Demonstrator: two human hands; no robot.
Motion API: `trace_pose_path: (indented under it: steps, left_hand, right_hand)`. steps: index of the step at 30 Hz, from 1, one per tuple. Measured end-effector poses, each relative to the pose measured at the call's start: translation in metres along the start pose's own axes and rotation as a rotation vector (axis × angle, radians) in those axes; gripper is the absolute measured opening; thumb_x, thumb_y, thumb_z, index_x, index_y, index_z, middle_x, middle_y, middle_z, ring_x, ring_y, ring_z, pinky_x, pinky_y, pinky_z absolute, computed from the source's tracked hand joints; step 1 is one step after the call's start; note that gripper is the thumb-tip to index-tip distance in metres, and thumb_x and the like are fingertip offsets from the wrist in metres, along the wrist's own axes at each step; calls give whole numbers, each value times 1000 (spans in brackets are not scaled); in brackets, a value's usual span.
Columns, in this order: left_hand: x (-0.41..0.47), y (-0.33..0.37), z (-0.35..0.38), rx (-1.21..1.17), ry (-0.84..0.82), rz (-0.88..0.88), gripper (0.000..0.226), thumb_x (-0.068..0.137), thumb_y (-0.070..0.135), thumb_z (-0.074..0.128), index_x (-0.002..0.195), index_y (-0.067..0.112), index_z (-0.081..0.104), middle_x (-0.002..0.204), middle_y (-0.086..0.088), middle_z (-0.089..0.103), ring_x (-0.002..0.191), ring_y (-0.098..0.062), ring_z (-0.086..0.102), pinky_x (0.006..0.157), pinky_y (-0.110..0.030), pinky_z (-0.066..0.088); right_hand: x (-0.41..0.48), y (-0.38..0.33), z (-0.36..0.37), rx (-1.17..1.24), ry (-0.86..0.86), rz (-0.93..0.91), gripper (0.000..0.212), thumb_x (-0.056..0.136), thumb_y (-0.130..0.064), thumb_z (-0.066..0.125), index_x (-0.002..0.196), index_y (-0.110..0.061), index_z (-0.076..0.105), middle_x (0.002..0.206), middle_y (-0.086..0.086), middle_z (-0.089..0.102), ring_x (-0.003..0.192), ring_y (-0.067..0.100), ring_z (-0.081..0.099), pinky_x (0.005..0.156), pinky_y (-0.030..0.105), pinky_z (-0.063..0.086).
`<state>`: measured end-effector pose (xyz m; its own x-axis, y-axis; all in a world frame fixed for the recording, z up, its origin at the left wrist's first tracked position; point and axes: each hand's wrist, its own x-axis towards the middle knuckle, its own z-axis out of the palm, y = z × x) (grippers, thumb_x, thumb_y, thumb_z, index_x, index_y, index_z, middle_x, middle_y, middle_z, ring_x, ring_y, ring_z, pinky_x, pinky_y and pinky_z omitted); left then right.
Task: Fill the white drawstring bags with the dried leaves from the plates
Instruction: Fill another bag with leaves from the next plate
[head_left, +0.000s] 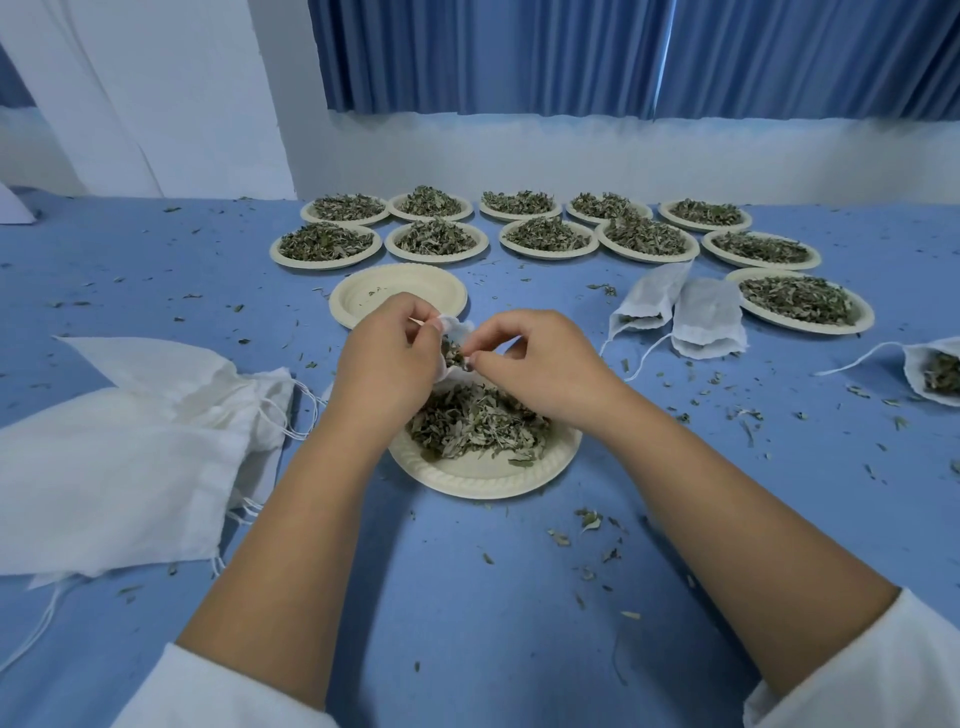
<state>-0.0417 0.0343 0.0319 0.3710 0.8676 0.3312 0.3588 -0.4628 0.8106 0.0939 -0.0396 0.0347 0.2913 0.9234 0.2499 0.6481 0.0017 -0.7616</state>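
A small white drawstring bag (458, 327) hangs between my two hands above a cream plate (483, 475) heaped with dried leaves (475, 421). My left hand (387, 358) grips the bag's rim and body, hiding most of it. My right hand (540, 364) pinches the other side of the mouth, where dark leaves show inside. Two filled bags (680, 312) lie to the right with loose strings. Another filled bag (935, 370) lies at the right edge.
An empty plate (397, 293) sits just beyond my hands. Several plates of leaves (545, 234) stand in rows at the back, one more (802, 300) at the right. A pile of empty white bags (130, 457) lies left. Leaf crumbs litter the blue tablecloth (467, 597).
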Motion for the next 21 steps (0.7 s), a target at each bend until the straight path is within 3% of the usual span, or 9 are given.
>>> trace_pose_path:
  steps: [2,5,8,10,11,14,17,19,21]
  left_hand:
    - [1,1,-1,-16,29,-32,21,97,19,53,78,27,56,51,13,59,48,6,51,47,-7,36]
    - [0,2,-1,-36,50,-54,20,96,20,55,77,27,57,59,11,59,48,10,51,47,-5,35]
    - [0,3,-1,-70,59,-86,20,95,21,55,77,28,58,64,10,61,50,8,52,54,-14,40]
    - [1,3,0,-102,58,-115,19,95,20,54,78,27,60,64,8,63,53,2,55,59,-23,44]
    - [1,3,0,-113,53,-126,18,94,19,53,79,26,61,65,8,63,56,-3,57,62,-26,47]
    - [1,4,0,-127,50,-140,17,94,17,53,82,24,61,69,5,64,63,-12,60,69,-33,54]
    - [2,2,-2,-100,86,-128,16,94,16,52,83,23,61,68,6,65,66,-12,61,66,-29,49]
    - [2,1,-2,-82,102,-123,13,94,17,52,87,21,62,67,7,65,65,-10,60,61,-27,45]
    - [2,1,-2,-77,99,-123,12,94,18,53,87,21,62,66,8,65,62,-7,58,58,-25,41]
  right_hand:
    - [1,0,-5,-41,-14,-14,13,83,-22,72,75,-29,65,71,-17,64,54,-12,51,55,11,37]
    - [-2,-1,-4,-132,-96,15,23,74,-45,80,68,-27,69,65,-10,65,53,-5,52,52,12,40]
    - [-4,0,8,-164,-111,48,43,69,-60,78,68,-17,76,55,-2,59,48,4,43,52,23,37]
    - [-6,0,13,-80,-90,39,48,71,-58,77,70,-10,76,52,-8,58,46,3,40,50,21,35]
    - [-6,0,14,-22,-65,27,41,75,-52,77,68,-12,76,54,-11,63,46,1,42,50,20,37]
    - [-4,1,12,49,-12,-21,23,84,-34,75,61,-32,72,47,-10,58,45,2,41,47,16,33]
    - [-1,2,4,-51,-89,-35,24,84,-31,74,61,-31,69,41,-17,50,42,2,43,45,12,32]
    - [0,5,-1,-172,-147,-9,20,82,-35,75,63,-28,71,47,-20,56,48,-3,49,47,9,34]
    - [0,6,-6,-261,-204,21,16,77,-42,78,73,-27,73,62,-16,62,59,-2,54,57,15,42]
